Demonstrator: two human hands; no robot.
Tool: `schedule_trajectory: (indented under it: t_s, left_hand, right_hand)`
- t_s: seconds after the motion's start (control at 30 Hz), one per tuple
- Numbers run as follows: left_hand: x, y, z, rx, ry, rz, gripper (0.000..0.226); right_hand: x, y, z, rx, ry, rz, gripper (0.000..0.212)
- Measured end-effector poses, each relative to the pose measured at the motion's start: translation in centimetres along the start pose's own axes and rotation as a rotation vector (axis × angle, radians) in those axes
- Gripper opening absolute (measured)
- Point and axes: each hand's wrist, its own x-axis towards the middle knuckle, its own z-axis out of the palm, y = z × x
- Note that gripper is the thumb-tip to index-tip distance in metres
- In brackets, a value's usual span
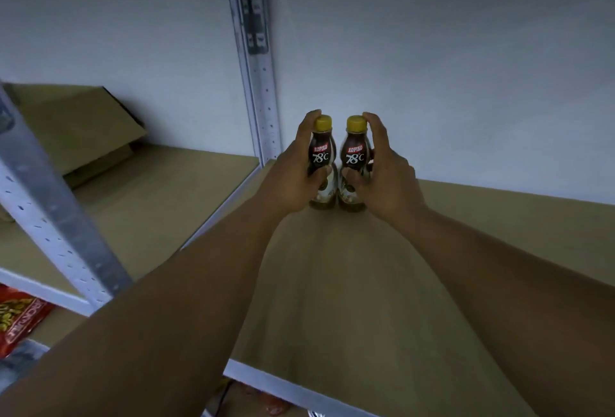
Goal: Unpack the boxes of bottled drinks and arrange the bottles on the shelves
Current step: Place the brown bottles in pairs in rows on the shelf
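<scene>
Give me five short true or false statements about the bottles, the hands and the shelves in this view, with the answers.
1. The left hand grips one Kopiko bottle and the right hand grips the other Kopiko bottle. True.
2. Both bottle caps are red. False: the caps are yellow.
3. The two bottles stand upright, side by side, on the shelf board, close to the wall. True.
4. A box sits to the right of the bottles. False: the cardboard box is on the neighbouring shelf to the left.
5. A red snack packet lies on a lower shelf at the left. True.
</scene>
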Motion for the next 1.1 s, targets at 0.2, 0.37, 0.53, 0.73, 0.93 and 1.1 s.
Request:
schedule_trajectory:
  t_s: [0.2,0.37,0.53,0.73,0.93,1.1]
  left_hand:
    - [3.6,-4.1,-0.7,0.009,0.022,0.016,0.089]
    - [5.6,-6.0,-0.7,0.022,0.039,0.024,0.089]
    - [6.1,-6.7,-0.2,0.001,0.065,0.042,0.09]
    - [4.9,-7.2,1.5,-0.062,0.185,0.025,0.085]
    - [5.0,-7.8,2.2,-0.153,0.24,-0.012,0.087]
    - [5.1,-8.2,2.6,-0.212,0.277,-0.037,0.088]
  right_hand:
    - [4.4,0.6,3.2,-0.009,0.012,-0.028,0.094]
    - [6.1,1.5,4.4,0.003,0.036,-0.055,0.094]
    - [6.0,1.8,5.1,0.016,0.065,-0.067,0.094]
    - [4.6,2.0,6.8,0.066,0.19,-0.095,0.083]
    - [4.8,2.9,7.6,0.123,0.209,-0.065,0.079]
    - [4.8,3.5,7.7,0.245,0.18,0.013,0.084]
